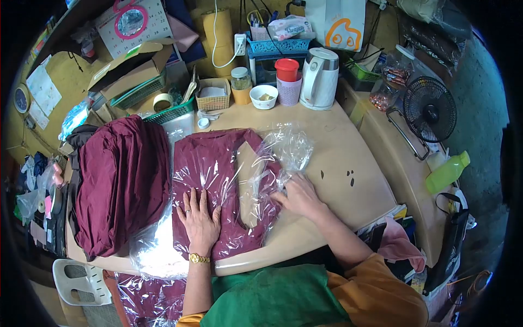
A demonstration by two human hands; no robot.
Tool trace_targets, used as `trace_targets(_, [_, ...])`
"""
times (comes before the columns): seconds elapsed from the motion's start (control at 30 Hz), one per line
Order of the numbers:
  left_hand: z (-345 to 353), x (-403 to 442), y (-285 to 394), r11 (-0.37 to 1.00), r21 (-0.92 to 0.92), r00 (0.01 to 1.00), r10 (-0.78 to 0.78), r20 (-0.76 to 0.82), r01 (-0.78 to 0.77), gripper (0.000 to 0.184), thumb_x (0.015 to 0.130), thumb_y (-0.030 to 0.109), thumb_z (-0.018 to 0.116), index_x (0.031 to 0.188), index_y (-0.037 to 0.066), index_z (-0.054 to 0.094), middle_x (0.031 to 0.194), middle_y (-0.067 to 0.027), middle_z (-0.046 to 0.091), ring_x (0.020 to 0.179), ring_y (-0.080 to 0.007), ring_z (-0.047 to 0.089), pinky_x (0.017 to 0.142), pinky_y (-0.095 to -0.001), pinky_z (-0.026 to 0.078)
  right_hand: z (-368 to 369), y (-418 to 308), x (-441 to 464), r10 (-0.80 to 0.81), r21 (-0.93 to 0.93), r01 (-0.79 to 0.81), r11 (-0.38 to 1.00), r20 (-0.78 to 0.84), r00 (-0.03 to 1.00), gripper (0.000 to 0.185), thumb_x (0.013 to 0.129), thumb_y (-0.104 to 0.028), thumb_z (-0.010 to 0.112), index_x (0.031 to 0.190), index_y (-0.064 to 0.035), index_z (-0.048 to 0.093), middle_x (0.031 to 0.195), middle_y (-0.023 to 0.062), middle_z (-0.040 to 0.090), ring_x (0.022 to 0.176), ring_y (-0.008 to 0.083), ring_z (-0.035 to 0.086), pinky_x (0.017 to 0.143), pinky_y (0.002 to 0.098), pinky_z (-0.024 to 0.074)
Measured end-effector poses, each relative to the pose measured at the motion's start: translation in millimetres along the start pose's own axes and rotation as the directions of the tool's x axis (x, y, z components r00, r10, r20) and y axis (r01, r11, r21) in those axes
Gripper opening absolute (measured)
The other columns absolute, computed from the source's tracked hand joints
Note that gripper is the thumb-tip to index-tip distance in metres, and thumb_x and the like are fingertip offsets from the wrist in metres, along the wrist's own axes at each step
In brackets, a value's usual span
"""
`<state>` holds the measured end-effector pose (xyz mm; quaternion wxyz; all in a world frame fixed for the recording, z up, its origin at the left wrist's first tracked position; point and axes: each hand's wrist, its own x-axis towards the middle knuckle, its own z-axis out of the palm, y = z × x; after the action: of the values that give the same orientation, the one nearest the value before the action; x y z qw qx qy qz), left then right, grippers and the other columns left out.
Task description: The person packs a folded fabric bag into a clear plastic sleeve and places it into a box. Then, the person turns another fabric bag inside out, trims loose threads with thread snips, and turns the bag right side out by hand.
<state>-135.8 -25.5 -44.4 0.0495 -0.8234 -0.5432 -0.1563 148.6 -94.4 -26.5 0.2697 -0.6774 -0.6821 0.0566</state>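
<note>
A maroon garment (210,158) lies folded inside a clear plastic bag (294,144) on the table. My left hand (200,222) presses flat on the bagged garment, its fingers spread, with a gold watch at the wrist. At the bag's right side, my right hand (299,197) has its fingers curled around the loose, crumpled plastic. Table surface shows through a gap between the garment's folded parts. To the left, a large pile of maroon garments (122,185) rests partly beside more clear plastic bags (155,245).
Along the back of the table (348,141) stand a white electric kettle (320,79), a white bowl (264,97), a lidded jar (241,84) and baskets. A black fan (429,109) and a green bottle (447,171) are at right. A white plastic stool (81,283) is at lower left.
</note>
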Motion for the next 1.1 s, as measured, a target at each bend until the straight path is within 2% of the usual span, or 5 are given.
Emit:
trace_targets(0.3, [-2,1,-1,0.999,-0.031,0.999,-0.03,0.015,0.031,0.06,0.093,0.045,0.053,0.14,0.008,0.046,0.151,-0.016,0.036,0.143,-0.0346,0.025,0.115,-0.0576,0.017,-49,4,6,0.06,0.919,-0.37,0.136,0.365,0.929,0.038,0.09,0.0,0.051,0.128,-0.0031,0.045,0.085,0.0064,0.064,0.068,0.0117,0.06,0.058,0.025,0.0466])
trace_targets(0.6, [-2,1,1,0.998,-0.038,0.999,-0.043,0.012,0.043,0.06,0.092,0.045,0.053,0.14,0.008,0.047,0.15,-0.0163,0.037,0.143,-0.0355,0.026,0.115,-0.0581,0.016,-126,159,-36,0.524,0.035,-0.578,0.815,-0.472,0.709,0.011,0.083,-0.011,0.069,0.089,-0.0034,0.064,0.074,0.0081,0.067,0.065,0.013,0.064,0.058,0.0283,0.0476])
trace_targets(0.83, [-1,2,1,0.999,-0.023,0.999,-0.048,0.012,0.048,0.058,0.093,0.043,0.053,0.14,0.01,0.046,0.151,-0.0137,0.036,0.143,-0.0343,0.026,0.115,-0.0577,0.017,-60,92,79,0.419,-0.115,-0.447,0.887,-0.208,0.884,0.026,0.084,-0.012,0.07,0.106,0.0,0.064,0.096,0.0153,0.068,0.092,0.019,0.066,0.079,0.0336,0.0499])
trace_targets(0.9, [-3,1,1,0.998,-0.039,0.999,-0.052,0.002,0.052,0.058,0.092,0.044,0.054,0.138,0.009,0.048,0.15,-0.0143,0.037,0.143,-0.0336,0.027,0.115,-0.057,0.017,-29,117,106,0.256,0.361,-0.408,0.839,0.4,0.88,0.032,0.084,-0.012,0.07,0.11,0.0021,0.061,0.096,0.012,0.068,0.088,0.0188,0.064,0.078,0.0331,0.0504])
trace_targets(1.1, [-2,1,1,0.999,-0.033,0.999,-0.037,0.017,0.037,0.06,0.093,0.047,0.053,0.14,0.009,0.047,0.15,-0.0152,0.037,0.143,-0.0346,0.026,0.115,-0.0584,0.016,-94,182,117,0.709,0.753,-0.34,0.563,-0.229,0.667,0.044,0.079,-0.01,0.073,0.119,0.0008,0.057,0.107,0.0103,0.063,0.089,0.0157,0.06,0.078,0.0308,0.05])
